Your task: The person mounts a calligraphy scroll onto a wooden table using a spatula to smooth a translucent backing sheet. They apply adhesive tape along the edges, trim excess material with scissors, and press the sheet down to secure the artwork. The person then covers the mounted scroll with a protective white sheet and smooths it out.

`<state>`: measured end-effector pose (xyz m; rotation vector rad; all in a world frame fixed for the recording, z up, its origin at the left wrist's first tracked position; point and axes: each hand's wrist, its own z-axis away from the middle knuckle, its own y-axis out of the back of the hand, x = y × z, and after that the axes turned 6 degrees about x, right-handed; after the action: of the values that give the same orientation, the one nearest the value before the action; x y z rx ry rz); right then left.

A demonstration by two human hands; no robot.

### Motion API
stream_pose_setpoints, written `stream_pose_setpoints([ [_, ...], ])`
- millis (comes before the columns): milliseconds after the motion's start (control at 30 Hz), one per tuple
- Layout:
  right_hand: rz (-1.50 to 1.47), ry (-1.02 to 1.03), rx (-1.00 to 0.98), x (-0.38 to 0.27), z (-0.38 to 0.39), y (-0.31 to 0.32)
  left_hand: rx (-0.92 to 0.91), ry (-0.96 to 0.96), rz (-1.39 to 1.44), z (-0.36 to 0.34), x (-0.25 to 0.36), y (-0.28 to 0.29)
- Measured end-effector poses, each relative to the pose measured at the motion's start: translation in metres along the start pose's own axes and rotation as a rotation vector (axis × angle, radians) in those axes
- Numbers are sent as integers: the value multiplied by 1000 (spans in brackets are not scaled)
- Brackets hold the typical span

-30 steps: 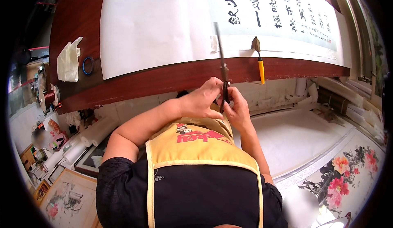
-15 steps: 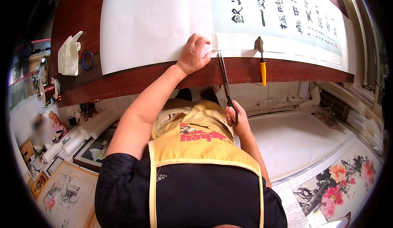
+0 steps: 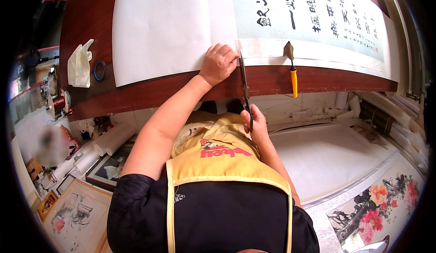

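The left arm reaches between one and two o'clock. The left hand bends its fingers over the white paper; whether it pinches something, I cannot tell. Scissors point to twelve, just beside. The right hand, at five o'clock from the left, grasps them.

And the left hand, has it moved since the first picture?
Yes, forward: the left hand crossed the table's near edge to the white paper.
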<state>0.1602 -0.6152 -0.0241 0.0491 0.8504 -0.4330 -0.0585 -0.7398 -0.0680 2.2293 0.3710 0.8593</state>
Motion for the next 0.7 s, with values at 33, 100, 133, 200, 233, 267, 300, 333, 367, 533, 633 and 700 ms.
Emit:
stream_pose_setpoints([
  [33, 3, 4, 5, 2, -2, -2, 3, -4, -3, 0, 0, 0],
  [100, 27, 7, 16, 3, -3, -4, 11, -10, -8, -2, 1, 1],
  [133, 47, 7, 22, 1, -3, -5, 17, -6, -3, -2, 2, 1],
  [200, 65, 14, 30, -1, -4, -8, 31, 4, 7, -3, 4, 3],
  [233, 63, 20, 31, -2, -5, -9, 35, 0, 9, -3, 4, 3],
  [267, 63, 26, 32, -2, -6, -10, 39, -3, 12, -3, 4, 3],
  [300, 64, 25, 35, -4, -7, -12, 43, -6, 15, -2, 4, 3],
  [333, 65, 25, 38, -5, -8, -13, 45, -5, 16, -2, 4, 3],
  [367, 67, 25, 42, -6, -9, -14, 48, -4, 19, -2, 4, 3],
  [533, 146, 44, 68, 0, -14, -16, 67, 5, 32, -3, 5, 2],
  [633, 172, 51, 79, 2, -16, -17, 61, 7, 30, -3, 5, 2],
  [700, 184, 43, 83, 2, -16, -16, 60, 4, 28, -4, 6, 3],
])
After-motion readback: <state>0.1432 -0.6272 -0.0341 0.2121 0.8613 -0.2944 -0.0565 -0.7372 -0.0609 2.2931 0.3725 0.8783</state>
